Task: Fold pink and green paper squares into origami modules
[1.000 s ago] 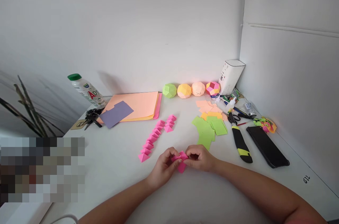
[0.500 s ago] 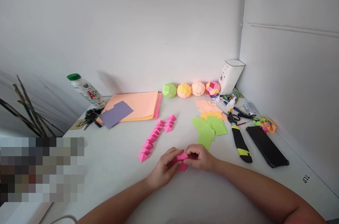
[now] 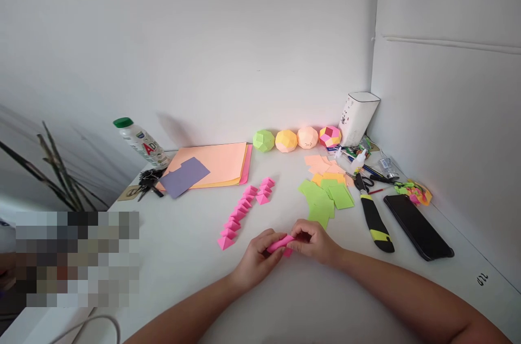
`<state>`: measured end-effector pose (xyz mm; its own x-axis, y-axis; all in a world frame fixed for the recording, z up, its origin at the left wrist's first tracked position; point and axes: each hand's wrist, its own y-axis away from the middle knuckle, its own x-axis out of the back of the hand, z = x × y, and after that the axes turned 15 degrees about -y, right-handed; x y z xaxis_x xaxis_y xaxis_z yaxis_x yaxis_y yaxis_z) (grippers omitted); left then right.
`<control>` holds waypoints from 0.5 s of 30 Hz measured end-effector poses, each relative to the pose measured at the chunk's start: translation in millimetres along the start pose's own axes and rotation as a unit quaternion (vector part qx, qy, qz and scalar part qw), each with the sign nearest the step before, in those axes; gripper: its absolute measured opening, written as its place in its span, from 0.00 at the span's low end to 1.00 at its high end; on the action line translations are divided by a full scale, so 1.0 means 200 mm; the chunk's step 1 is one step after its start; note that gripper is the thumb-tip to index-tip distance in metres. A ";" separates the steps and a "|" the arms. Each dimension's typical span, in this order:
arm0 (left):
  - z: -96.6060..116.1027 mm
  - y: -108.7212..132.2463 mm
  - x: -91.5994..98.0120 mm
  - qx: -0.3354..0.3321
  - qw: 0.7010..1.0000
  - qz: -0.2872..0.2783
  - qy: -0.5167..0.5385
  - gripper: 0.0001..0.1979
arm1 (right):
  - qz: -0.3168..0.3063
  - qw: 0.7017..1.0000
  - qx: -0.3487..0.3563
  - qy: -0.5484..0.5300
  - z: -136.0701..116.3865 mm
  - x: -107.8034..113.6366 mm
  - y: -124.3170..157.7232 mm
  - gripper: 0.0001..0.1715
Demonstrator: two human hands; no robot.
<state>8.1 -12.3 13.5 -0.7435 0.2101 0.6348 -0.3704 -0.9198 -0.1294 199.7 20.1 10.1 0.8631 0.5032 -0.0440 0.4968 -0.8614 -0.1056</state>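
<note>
My left hand (image 3: 256, 260) and my right hand (image 3: 315, 241) meet low over the white table (image 3: 183, 257), both pinched on one small folded pink paper piece (image 3: 280, 244), which lies nearly flat between the fingertips. Just left of the hands runs a row of several folded pink paper units (image 3: 240, 214), with a second short cluster of pink units (image 3: 265, 190) behind it. Several green paper squares (image 3: 323, 200) lie right behind my right hand.
Four paper balls (image 3: 296, 139) line the back wall beside a white box (image 3: 358, 116). Orange sheets (image 3: 214, 164) with a purple card (image 3: 185, 176), keys and a bottle (image 3: 140, 140) sit at left. A utility knife (image 3: 376, 222), scissors and a black phone (image 3: 418, 227) lie at right.
The pink piece has been pressed from an open, upright shape into a flatter strip between my fingers. The camera view shifted slightly, so everything sits a little further right.
</note>
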 end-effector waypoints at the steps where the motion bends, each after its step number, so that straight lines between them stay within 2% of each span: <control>1: 0.00 0.00 0.00 -0.001 1.000 -0.002 0.001 0.11 | 0.001 1.000 -0.011 -0.011 0.00 0.00 0.00 0.12; 4: -0.01 0.00 0.00 0.000 1.000 -0.008 0.009 0.12 | 0.002 0.999 -0.023 -0.029 0.00 0.00 0.00 0.11; 15: 0.00 -0.01 -0.01 -0.009 1.000 -0.006 -0.004 0.12 | -0.003 1.000 0.013 0.019 0.01 0.01 -0.01 0.11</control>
<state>9.3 -11.0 12.0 -0.7343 0.2188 0.6426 -0.3893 -0.9112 -0.1346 200.8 23.3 7.7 0.8630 0.5052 -0.0052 0.5002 -0.8559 -0.1312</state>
